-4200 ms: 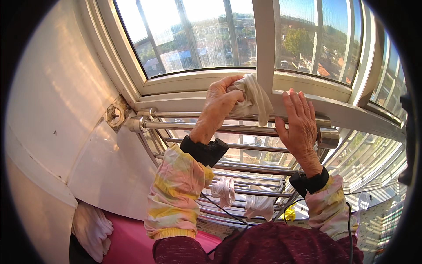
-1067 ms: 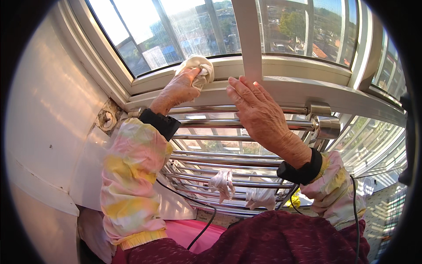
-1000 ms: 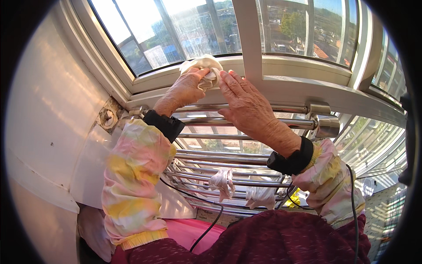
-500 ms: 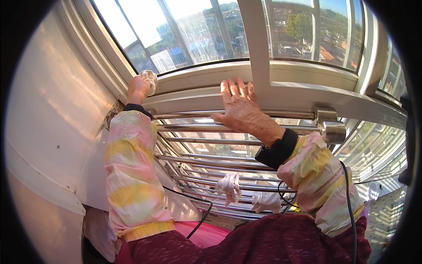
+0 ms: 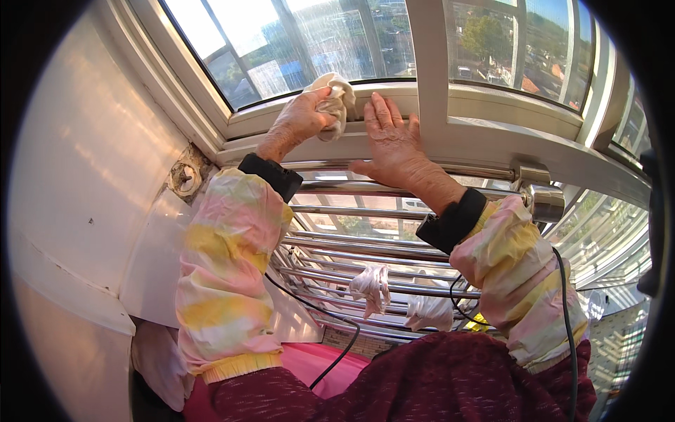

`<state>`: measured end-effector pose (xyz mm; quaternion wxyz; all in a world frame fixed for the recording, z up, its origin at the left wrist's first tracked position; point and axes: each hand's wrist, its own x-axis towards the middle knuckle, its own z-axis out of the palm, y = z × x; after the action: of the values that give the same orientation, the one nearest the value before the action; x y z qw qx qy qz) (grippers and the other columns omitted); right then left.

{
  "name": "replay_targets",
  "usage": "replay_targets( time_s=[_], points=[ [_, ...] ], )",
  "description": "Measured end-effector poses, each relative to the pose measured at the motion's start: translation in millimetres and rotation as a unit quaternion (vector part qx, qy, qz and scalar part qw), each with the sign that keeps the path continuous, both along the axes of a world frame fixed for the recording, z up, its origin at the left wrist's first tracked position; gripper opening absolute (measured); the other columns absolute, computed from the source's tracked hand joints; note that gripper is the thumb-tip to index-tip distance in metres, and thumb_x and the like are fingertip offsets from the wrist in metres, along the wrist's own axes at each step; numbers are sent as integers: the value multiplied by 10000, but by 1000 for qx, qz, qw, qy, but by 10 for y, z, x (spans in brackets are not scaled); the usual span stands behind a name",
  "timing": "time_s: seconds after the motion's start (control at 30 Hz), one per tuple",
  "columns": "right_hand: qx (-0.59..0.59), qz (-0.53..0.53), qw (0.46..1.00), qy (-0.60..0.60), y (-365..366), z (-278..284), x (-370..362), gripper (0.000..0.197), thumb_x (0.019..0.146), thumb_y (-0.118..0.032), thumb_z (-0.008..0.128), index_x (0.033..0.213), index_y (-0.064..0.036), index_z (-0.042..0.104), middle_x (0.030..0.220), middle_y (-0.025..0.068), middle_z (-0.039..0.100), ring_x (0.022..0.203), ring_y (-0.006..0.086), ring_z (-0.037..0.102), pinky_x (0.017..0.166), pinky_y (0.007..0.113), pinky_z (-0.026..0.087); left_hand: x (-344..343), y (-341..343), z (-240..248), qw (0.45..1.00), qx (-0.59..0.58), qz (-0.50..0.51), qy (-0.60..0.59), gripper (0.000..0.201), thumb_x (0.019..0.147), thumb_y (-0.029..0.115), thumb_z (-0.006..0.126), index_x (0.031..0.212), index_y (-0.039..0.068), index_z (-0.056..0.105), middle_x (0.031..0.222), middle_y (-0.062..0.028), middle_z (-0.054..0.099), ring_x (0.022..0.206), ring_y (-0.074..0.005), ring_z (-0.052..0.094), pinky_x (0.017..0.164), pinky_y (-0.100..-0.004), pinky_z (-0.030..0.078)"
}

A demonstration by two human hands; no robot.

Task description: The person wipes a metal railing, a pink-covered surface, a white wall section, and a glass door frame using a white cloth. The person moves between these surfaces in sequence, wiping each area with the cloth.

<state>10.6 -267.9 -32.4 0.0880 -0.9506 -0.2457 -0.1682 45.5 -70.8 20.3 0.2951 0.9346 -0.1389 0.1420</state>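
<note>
A crumpled white cloth [image 5: 339, 105] is gripped in my left hand [image 5: 301, 119], at the lower frame of the left window pane [image 5: 309, 42]. Just to its right, my right hand [image 5: 397, 144] lies flat on the white window frame [image 5: 492, 133] with its fingers spread and nothing in it. Its heel is over the upper bars of the metal rack [image 5: 351, 187]. Tie-dyed sleeve covers in pink, yellow and white run up both forearms to black cuffs.
Below the sill, white rags [image 5: 371, 288] hang on the rack's lower bars. A round hole [image 5: 184, 178] with broken edges is in the left wall corner. Black cables [image 5: 568, 330] hang beside both arms. Something pink [image 5: 316, 362] lies below.
My left hand has moved right along the window's lower frame with the cloth, from the left corner to beside my right hand. My right hand stays on the frame. The view has shifted slightly.
</note>
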Motion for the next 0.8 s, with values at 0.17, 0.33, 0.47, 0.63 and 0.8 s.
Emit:
replay_targets(
  time_s=[0.17, 0.33, 0.47, 0.63, 0.8],
  points=[
    [-4, 9, 1000, 26, -18, 45, -32, 949, 789, -539, 612, 1475, -6, 229, 1572, 198, 14, 1458, 340, 32, 1102, 603, 39, -189, 77, 230, 976, 212, -12, 56, 512, 751, 131, 640, 1261, 155, 601, 1096, -179, 657, 1011, -314, 623, 903, -331, 476],
    [-1, 15, 997, 78, -39, 85, -69, 890, 815, -552, 588, 1487, -76, 252, 1576, 196, -42, 1462, 334, -45, 1104, 603, -41, -332, 734, 256, 898, 365, 221, 107, 358, 753, 139, 645, 1110, 141, 676, 1095, -163, 659, 1003, -331, 630, 893, -366, 495],
    [3, 14, 997, 79, -11, 104, -93, 870, 841, -563, 565, 1494, -90, 238, 1584, 167, -12, 1462, 336, -57, 1105, 609, -48, -502, 685, 44, 932, 316, 175, 35, 295, 790, 141, 607, 1074, 115, 683, 1033, -174, 667, 968, -340, 637, 887, -373, 495],
    [-9, 25, 994, 104, -20, 62, -33, 863, 849, -568, 550, 1494, -88, 235, 1580, 116, 133, 1461, 342, 25, 1104, 615, -37, -640, 18, -209, 989, 48, -134, 32, 287, 870, 94, 576, 1141, 32, 647, 861, -21, 644, 779, -113, 571, 754, -272, 480],
    [0, 28, 999, 41, -21, -57, 78, 766, 875, -509, 508, 1477, -96, 275, 1544, 125, 244, 1445, 333, 152, 1096, 630, 1, -740, 156, -109, 996, 52, 30, 71, 368, 793, 49, 584, 1152, 75, 662, 859, -47, 667, 778, -136, 605, 734, -266, 480]
  ],
)
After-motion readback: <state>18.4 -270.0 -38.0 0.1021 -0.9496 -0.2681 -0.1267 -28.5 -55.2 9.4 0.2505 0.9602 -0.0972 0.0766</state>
